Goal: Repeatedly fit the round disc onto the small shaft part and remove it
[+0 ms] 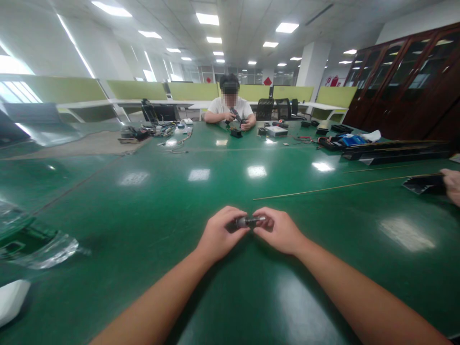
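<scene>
A small dark cylindrical part with a thin metal shaft (pixel 247 221) lies level between my two hands, just above the green table (pixel 230 287). My left hand (pixel 222 233) is closed around its thicker left end, the thumb below and the fingers above. At the shaft end, the fingers and thumb of my right hand (pixel 278 229) curl around the metal tip. Parts of both ends are hidden by my fingers, and the part's exact kind cannot be made out.
A clear bottle with a green label (pixel 30 239) lies at left, above a white object (pixel 13 301). From the right, another person's hand (pixel 452 186) is beside a dark channel (pixel 422 183) and long thin rod (pixel 323 189). A co-worker (pixel 230 103) handles dark parts across the table.
</scene>
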The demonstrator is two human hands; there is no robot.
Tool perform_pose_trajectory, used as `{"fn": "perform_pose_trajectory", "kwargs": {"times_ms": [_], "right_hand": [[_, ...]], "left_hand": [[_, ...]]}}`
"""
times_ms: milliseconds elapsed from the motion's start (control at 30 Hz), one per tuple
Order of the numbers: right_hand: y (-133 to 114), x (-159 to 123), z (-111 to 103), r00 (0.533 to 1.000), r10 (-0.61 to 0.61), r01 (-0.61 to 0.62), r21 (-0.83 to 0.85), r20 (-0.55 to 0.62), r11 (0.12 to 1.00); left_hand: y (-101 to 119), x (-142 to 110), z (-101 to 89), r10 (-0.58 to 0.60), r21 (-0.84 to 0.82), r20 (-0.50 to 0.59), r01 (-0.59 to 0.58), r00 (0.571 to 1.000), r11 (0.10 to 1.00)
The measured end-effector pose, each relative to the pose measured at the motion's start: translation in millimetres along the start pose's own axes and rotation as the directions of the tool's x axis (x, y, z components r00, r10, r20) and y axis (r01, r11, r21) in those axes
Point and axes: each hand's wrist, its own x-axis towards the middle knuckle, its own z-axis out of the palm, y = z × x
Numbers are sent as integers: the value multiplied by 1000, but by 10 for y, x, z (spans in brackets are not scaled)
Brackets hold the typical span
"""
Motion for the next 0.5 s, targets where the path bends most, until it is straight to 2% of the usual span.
{"fn": "perform_pose_trajectory", "kwargs": {"times_ms": [500], "right_hand": [[-26,-4,3,999,-49,49,-4,-9,999]], "left_hand": [[14,-21,23,1,11,65,-2,998,1000]]}}
